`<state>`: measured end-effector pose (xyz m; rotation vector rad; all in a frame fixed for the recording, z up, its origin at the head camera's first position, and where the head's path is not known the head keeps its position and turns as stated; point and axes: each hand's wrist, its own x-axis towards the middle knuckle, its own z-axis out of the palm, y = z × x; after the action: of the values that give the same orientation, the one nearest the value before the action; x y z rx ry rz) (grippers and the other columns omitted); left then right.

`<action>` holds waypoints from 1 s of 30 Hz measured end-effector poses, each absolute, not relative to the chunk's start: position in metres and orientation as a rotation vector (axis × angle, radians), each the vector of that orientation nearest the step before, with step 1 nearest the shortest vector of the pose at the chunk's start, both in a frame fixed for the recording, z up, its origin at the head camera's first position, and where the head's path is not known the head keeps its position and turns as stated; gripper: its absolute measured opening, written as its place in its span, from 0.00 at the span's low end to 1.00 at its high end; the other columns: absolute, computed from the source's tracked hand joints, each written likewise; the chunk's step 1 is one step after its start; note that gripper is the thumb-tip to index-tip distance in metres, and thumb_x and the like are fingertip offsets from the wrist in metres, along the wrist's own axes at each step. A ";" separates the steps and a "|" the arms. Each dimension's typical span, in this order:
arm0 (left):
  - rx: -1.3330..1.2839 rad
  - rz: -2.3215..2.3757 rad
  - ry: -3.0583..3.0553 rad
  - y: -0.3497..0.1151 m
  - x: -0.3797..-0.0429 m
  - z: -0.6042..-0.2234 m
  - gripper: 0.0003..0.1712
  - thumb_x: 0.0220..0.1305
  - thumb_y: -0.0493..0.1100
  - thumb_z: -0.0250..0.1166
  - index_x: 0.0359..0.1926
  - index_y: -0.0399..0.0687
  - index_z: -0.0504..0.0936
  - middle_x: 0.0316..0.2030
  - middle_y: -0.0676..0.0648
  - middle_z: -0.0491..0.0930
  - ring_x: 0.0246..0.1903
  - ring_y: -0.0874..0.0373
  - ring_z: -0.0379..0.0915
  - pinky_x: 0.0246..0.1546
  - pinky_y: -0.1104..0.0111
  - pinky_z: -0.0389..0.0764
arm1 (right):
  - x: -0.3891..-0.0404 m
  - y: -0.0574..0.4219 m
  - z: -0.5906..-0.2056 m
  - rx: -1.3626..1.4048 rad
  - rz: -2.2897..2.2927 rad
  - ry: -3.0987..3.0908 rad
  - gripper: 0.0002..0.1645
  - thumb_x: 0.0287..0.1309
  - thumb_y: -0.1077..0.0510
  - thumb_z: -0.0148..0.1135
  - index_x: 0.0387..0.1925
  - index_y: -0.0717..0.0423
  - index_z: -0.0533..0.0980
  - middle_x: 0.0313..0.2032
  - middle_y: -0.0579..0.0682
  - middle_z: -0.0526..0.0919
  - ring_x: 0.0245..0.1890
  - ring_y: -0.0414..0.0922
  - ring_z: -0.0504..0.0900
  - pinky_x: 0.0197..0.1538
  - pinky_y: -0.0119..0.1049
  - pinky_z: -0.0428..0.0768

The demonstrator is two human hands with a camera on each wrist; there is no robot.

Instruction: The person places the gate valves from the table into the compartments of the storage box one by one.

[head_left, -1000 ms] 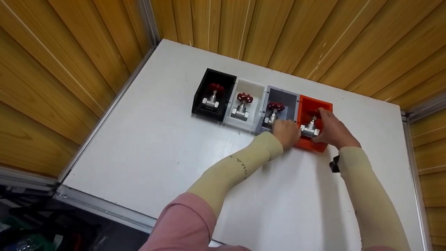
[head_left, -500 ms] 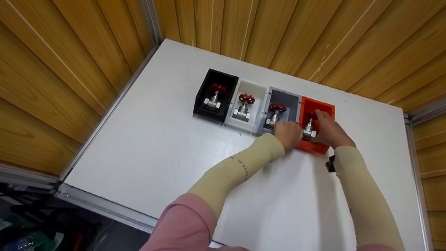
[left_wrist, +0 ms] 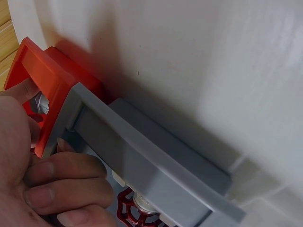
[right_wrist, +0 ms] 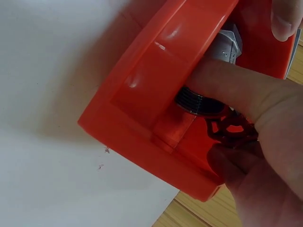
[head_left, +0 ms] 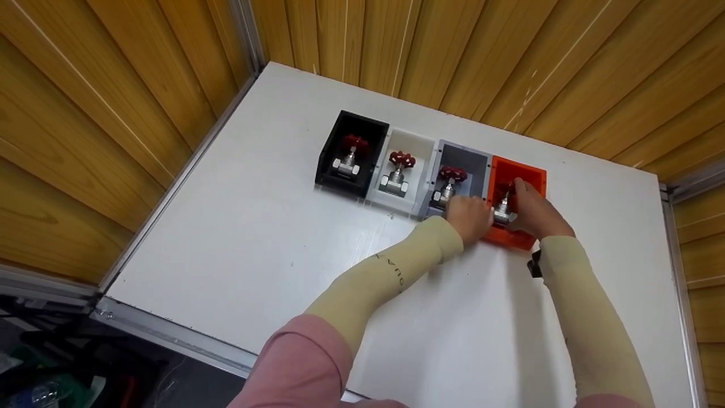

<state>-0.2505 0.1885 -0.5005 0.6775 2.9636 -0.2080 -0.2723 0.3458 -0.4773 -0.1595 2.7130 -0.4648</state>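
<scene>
In the head view my left hand point(head_left: 469, 218) is at the adjoining side walls of the grey storage bin point(head_left: 474, 164) and the orange storage bin point(head_left: 512, 238). Seen from the left wrist, its fingers point(left_wrist: 71, 170) curl inside the grey bin, pinching those walls from both sides. My right hand point(head_left: 538, 211) reaches into the orange bin and grips a metal valve point(head_left: 502, 211). Its thumb point(right_wrist: 227, 80) lies across the valve body in the right wrist view, with other fingers by the red handwheel point(right_wrist: 232, 130). Part of that wheel is hidden behind the fingers.
Left of the grey bin stand a white bin point(head_left: 416, 144) and a black bin point(head_left: 362, 124). Each holds an upright valve with a red handwheel, as does the grey bin. The bins stand side by side on a white table point(head_left: 238, 238) with wood-patterned walls point(head_left: 385, 45) behind.
The right hand and forearm have shifted slightly left, and the valve in the orange bin has turned a little. My left hand keeps its place.
</scene>
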 end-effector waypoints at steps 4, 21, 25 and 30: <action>0.658 -0.153 2.999 0.188 -0.250 -0.503 0.25 0.70 0.59 0.34 0.26 0.59 0.73 0.24 0.59 0.71 0.24 0.65 0.70 0.19 0.69 0.67 | -0.272 0.345 -0.480 -0.167 -0.433 2.734 0.46 0.41 0.68 0.70 0.58 0.62 0.52 0.53 0.62 0.64 0.51 0.60 0.66 0.53 0.61 0.68; 0.663 -0.136 3.010 0.190 -0.249 -0.505 0.26 0.69 0.61 0.34 0.25 0.57 0.72 0.23 0.58 0.70 0.21 0.64 0.68 0.17 0.70 0.66 | -0.268 0.339 -0.485 -0.114 -0.327 2.742 0.53 0.48 0.69 0.63 0.68 0.63 0.41 0.63 0.67 0.58 0.57 0.63 0.63 0.58 0.62 0.61; 0.649 -0.142 2.989 0.189 -0.249 -0.503 0.26 0.69 0.61 0.33 0.28 0.57 0.74 0.25 0.58 0.71 0.22 0.65 0.69 0.18 0.70 0.68 | -0.266 0.337 -0.484 -0.106 -0.358 2.739 0.57 0.49 0.67 0.63 0.70 0.60 0.36 0.65 0.68 0.53 0.60 0.65 0.59 0.58 0.62 0.59; 0.634 -0.131 2.988 0.187 -0.250 -0.502 0.27 0.69 0.61 0.33 0.31 0.58 0.75 0.28 0.58 0.73 0.26 0.64 0.72 0.23 0.69 0.73 | -0.264 0.334 -0.481 -0.095 -0.423 2.742 0.57 0.49 0.64 0.65 0.70 0.60 0.37 0.65 0.68 0.53 0.61 0.65 0.58 0.58 0.62 0.60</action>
<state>-0.2499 0.1875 -0.5018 0.6340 2.9885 -0.1309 -0.2637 0.3344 -0.4812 -0.0955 2.7424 -0.4228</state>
